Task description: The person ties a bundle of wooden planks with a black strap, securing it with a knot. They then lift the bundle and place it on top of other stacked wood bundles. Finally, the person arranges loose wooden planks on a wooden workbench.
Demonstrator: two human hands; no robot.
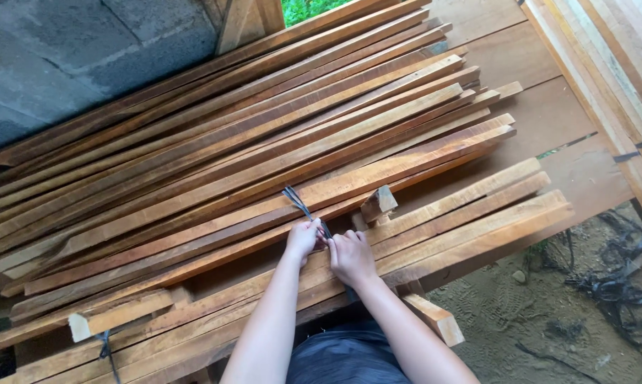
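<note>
Both hands meet over the slat bundle [434,227]: left hand [303,238] and right hand [351,256] pinch the dark strap [297,201], which trails up-left of them. Bundle ends stop right; bare ground [548,320] beyond.

I see a thin dark strap [297,201] lying slantwise across the front slats [434,231], its free end frayed, lower end hidden.
</note>
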